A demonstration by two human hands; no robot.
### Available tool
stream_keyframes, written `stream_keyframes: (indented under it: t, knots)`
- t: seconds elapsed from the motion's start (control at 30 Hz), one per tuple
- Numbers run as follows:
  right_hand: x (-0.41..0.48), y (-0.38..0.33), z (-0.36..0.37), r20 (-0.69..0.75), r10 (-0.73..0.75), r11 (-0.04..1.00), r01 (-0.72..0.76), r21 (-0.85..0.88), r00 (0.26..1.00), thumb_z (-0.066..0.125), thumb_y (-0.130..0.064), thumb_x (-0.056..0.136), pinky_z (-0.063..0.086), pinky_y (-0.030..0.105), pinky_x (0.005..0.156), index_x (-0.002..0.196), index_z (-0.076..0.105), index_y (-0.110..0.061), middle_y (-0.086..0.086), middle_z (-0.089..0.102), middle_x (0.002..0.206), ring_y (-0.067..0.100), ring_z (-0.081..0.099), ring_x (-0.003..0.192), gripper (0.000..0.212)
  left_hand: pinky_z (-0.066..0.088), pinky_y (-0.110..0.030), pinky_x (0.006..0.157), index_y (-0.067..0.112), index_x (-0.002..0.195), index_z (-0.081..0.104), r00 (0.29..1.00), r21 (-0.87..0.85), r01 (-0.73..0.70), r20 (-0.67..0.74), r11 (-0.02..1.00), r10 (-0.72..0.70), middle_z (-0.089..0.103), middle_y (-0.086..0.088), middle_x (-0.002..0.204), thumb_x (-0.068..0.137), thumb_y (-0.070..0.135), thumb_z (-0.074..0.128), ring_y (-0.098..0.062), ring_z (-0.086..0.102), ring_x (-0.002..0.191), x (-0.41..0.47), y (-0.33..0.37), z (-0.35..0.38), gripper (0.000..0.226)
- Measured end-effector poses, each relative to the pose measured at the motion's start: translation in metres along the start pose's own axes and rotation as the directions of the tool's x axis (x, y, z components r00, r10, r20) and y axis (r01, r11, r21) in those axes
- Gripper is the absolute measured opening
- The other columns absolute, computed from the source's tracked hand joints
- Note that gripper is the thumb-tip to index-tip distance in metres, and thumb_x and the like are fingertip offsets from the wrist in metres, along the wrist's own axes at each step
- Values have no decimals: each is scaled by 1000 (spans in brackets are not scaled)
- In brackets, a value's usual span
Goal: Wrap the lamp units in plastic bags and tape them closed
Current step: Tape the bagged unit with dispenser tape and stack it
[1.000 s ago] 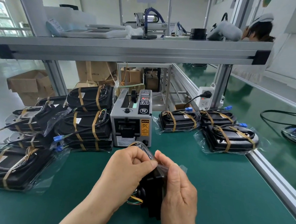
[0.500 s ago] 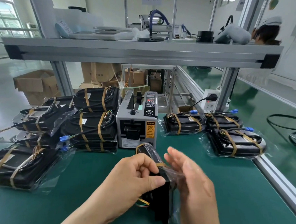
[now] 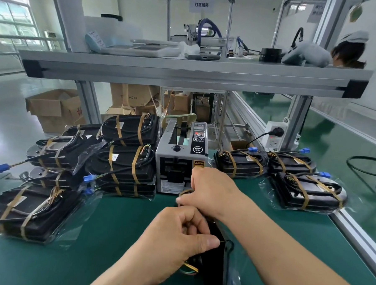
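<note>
A black lamp unit [image 3: 216, 266] stands on edge on the green mat, inside a clear plastic bag [image 3: 233, 282]. My left hand [image 3: 177, 235] grips its near upper part, thumb pressed against the bagged side. My right hand [image 3: 212, 191] reaches forward over the unit's far top end, just in front of the grey tape dispenser [image 3: 177, 161]. Its back faces me and its fingers are hidden, so I cannot tell what it holds. Coloured wires show below my left hand.
Stacks of bagged, taped lamp units [image 3: 125, 161] fill the left side of the mat; three more bagged units [image 3: 306, 192] lie at right. An aluminium shelf beam [image 3: 186, 74] crosses overhead. The table's edge rail [image 3: 356, 234] runs along the right. A person works at back right.
My right hand has left the bag's side and moved forward over the unit's top toward the tape dispenser. My left hand keeps its grip on the unit.
</note>
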State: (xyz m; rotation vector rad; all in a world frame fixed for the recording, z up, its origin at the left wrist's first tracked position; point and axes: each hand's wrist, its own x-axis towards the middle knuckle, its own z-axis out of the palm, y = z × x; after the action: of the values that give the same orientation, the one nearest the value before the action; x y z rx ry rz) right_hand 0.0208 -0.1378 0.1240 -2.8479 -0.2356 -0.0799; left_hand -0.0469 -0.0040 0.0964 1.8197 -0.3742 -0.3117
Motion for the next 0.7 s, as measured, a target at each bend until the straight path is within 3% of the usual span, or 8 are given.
stream_keyframes:
  t: [0.1,0.27,0.4,0.5,0.6,0.7]
  knots:
    - [0,6,5,-37,1,1000,-1,-3,999,60,-35,95,44,34,72,91,57,-16,7,68,98,30,64,94,20,34,-19,53,27,67,68,1000,-9,3,15,1000,-3,44,13,56,66,36,86,-8,36,54,0,-3,-3,20]
    - [3,19,8,8,76,987,-77,144,997,56,-29,100,51,37,82,95,62,-8,11,68,100,28,64,95,23,36,-18,55,26,69,69,999,0,-29,37,1000,29,46,14,56,69,34,87,-6,37,56,1,-6,-4,20]
    - [2,32,11,62,181,911,-192,366,981,55,-29,101,36,20,56,76,56,-12,-1,60,76,9,53,66,31,40,-21,59,27,72,70,997,-6,-26,78,1000,26,51,12,61,68,39,85,-7,43,60,3,-5,-7,20]
    - [0,39,16,30,224,889,-217,402,974,57,-30,100,30,17,52,71,54,-16,-5,57,70,4,49,62,33,39,-15,53,25,69,69,994,-45,-6,109,999,11,52,11,58,64,45,86,-6,43,53,11,-1,-11,27]
    - [-1,43,17,1,220,894,-203,400,975,57,-30,99,29,14,49,75,60,-9,-3,58,71,6,48,61,32,33,-17,47,22,71,72,972,-335,87,-180,938,-154,50,3,59,73,44,81,-8,39,48,43,-6,-21,24]
    - [-4,46,19,-9,249,870,-220,440,968,57,-32,99,33,12,42,77,60,-12,-6,59,68,1,51,50,29,33,-17,42,9,89,71,815,-568,160,-385,807,-433,55,4,61,92,24,69,-6,42,47,91,-20,-35,15]
